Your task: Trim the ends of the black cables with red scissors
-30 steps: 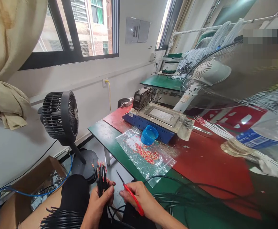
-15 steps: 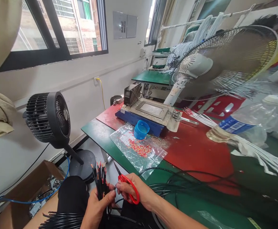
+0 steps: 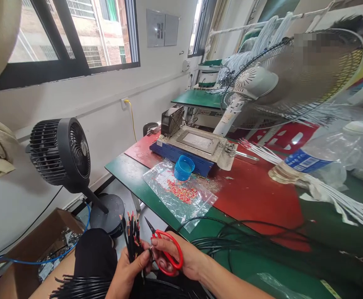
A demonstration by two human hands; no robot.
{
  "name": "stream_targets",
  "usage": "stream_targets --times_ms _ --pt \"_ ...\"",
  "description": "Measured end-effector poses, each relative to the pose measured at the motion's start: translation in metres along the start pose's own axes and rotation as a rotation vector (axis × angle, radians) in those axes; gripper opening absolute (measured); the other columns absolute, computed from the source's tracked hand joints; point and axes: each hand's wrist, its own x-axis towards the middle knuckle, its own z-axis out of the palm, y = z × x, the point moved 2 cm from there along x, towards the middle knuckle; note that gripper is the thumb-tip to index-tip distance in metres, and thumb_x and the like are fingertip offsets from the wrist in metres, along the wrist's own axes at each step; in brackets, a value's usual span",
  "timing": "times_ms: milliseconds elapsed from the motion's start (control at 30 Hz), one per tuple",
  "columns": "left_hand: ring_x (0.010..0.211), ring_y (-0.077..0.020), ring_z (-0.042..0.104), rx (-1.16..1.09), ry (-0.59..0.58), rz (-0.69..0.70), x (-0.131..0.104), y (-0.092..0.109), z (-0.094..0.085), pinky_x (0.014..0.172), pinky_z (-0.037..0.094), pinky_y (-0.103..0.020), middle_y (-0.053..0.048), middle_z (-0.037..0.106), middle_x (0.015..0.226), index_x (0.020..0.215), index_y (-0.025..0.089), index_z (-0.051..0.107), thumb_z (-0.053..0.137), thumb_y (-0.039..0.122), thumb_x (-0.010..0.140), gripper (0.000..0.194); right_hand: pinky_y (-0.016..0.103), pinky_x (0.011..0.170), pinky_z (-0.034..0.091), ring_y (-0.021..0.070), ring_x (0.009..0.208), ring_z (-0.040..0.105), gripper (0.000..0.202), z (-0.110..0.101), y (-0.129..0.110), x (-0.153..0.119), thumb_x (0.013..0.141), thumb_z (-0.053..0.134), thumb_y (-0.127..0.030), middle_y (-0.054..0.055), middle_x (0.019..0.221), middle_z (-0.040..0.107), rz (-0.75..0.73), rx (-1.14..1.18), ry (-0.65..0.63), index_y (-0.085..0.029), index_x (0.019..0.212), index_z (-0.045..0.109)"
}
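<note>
My left hand (image 3: pixel 128 265) is closed round a bundle of black cables (image 3: pixel 133 236) whose stripped ends show red and bare wire at the top. Red-handled scissors (image 3: pixel 170 253) hang in my right hand (image 3: pixel 183 253), with the dark blades pointing up and left beside the bundle. The thumb and fingertips of that hand meet the left fingers at a small dark cable part I cannot make out clearly. More black cables (image 3: pixel 78 287) lie across my lap, their ends to the left.
Long black cables (image 3: pixel 212 241) run over the green table. A clear bag (image 3: pixel 159 195) with red and yellow bits lies under a blue cup (image 3: pixel 184 168), before a blue heating device (image 3: pixel 200 149). A plastic bottle (image 3: pixel 312 160), white wires and fans (image 3: pixel 72 153) stand around.
The scissors have turned slightly, and more of their red handle loops shows. My right fingers have curled closer to the left hand. The view has shifted a little.
</note>
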Motion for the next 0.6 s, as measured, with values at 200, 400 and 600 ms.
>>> stream_targets --times_ms 200,400,600 --pt "0.045 -0.0085 0.051 -0.035 -0.050 -0.003 0.007 -0.010 -0.007 0.047 0.032 -0.020 -0.001 0.060 0.056 0.066 0.014 0.058 0.076 0.044 0.058 0.036 0.016 0.033 0.026 0.0029 0.031 0.041 0.044 0.003 -0.005 -0.001 0.065 0.066 -0.053 -0.003 0.042 0.053 -0.027 0.033 -0.044 -0.010 0.061 0.060" --pt "0.037 -0.0089 0.050 -0.094 -0.112 -0.063 0.014 -0.019 -0.010 0.043 0.033 -0.020 -0.001 0.058 0.044 0.060 0.015 0.057 0.078 0.047 0.054 0.039 0.015 0.033 0.029 0.0045 0.032 0.043 0.045 0.005 -0.006 -0.003 0.061 0.068 -0.053 -0.001 0.042 0.054 -0.003 0.016 -0.079 -0.008 0.060 0.062" --pt "0.040 -0.0085 0.049 -0.008 -0.015 -0.016 0.007 -0.007 -0.002 0.044 0.032 -0.020 0.000 0.059 0.048 0.069 0.014 0.060 0.077 0.046 0.055 0.039 0.015 0.032 0.027 0.0031 0.029 0.040 0.056 0.004 -0.003 -0.001 0.067 0.059 -0.064 -0.001 0.040 0.053 -0.067 -0.024 -0.019 -0.008 0.057 0.062"
